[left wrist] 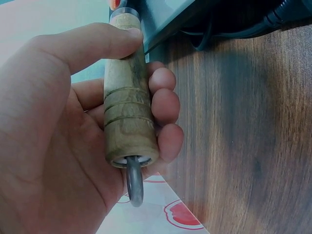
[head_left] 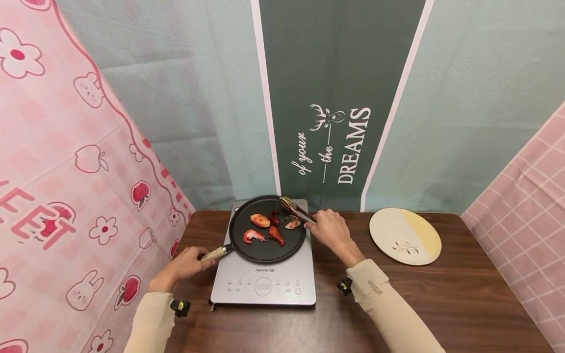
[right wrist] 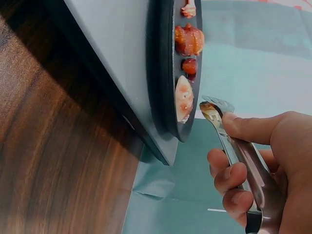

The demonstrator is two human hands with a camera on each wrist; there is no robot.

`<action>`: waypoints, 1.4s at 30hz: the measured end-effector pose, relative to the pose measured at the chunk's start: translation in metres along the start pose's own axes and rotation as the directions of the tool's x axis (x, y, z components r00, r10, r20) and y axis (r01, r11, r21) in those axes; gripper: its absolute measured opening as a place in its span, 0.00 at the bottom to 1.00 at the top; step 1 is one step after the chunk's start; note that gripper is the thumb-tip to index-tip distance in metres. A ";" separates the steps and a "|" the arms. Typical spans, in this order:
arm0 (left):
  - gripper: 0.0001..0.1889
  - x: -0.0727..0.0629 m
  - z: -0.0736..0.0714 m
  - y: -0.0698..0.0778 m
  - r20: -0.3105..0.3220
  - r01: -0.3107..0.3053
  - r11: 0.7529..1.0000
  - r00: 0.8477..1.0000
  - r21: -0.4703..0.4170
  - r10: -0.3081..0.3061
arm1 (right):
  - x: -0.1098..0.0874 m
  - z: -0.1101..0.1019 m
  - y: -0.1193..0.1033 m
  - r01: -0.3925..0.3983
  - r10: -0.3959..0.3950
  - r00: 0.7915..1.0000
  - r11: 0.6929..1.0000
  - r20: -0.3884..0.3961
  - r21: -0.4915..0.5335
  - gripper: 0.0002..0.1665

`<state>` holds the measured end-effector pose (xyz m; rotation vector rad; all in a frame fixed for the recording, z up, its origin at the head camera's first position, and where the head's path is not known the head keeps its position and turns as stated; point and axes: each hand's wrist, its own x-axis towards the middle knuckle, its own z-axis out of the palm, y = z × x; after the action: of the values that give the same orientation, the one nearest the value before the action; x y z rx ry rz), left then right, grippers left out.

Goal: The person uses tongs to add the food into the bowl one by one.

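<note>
My left hand (head_left: 187, 262) grips the wooden handle (left wrist: 127, 92) of a flat black frying pan (head_left: 265, 254), thumb on top and fingers curled underneath. In my right hand (head_left: 330, 228) are metal tongs (right wrist: 248, 163), held over the pan's right rim. Their tips overlap a brown-and-tan striped patch; I cannot tell whether it is a piece of food. In the pan lie a shrimp (head_left: 254, 236), a chicken drumstick (head_left: 276, 236), an oval golden-brown piece (head_left: 260, 220), a dark red curved piece (head_left: 274, 217) and a pale slice with dark skin (head_left: 292, 223).
Under the pan is a silver induction cooker (head_left: 263, 300) on the brown wooden table (head_left: 348, 314). To the right lies a white and yellow plate (head_left: 393, 233) with a leaf print. Cloth curtains (head_left: 212, 122) hang behind and at both sides. A black cable (left wrist: 243, 31) runs beside the cooker.
</note>
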<state>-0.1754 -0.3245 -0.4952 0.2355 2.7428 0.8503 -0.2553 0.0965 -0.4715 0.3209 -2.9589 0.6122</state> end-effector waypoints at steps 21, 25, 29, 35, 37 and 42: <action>0.13 0.001 0.001 -0.002 0.008 -0.003 1.000 1.000 0.012 0.003 | 0.003 0.011 -0.001 -0.016 0.016 1.000 1.000 0.025 -0.009 0.17; 0.13 0.001 0.000 -0.001 0.003 -0.007 1.000 1.000 0.010 0.007 | 0.003 0.011 -0.001 -0.012 0.013 1.000 1.000 0.023 -0.014 0.19; 0.12 0.002 0.000 -0.002 0.001 -0.011 1.000 1.000 0.014 0.011 | 0.002 0.011 -0.001 -0.009 0.009 1.000 1.000 0.018 -0.019 0.19; 0.13 0.002 0.000 -0.002 0.000 -0.011 1.000 1.000 0.014 0.011 | 0.002 0.012 -0.001 -0.016 0.016 1.000 1.000 0.019 -0.024 0.19; 0.13 0.002 0.000 -0.002 0.003 -0.004 1.000 1.000 0.016 0.004 | 0.002 0.012 0.000 -0.018 0.018 1.000 1.000 0.020 -0.026 0.19; 0.12 0.002 0.001 -0.002 0.010 0.003 1.000 1.000 0.012 -0.003 | 0.002 0.013 0.002 -0.012 0.013 1.000 0.999 0.011 -0.032 0.19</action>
<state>-0.1771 -0.3253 -0.4974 0.2376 2.7387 0.8298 -0.2582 0.0926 -0.4833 0.3040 -2.9800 0.5651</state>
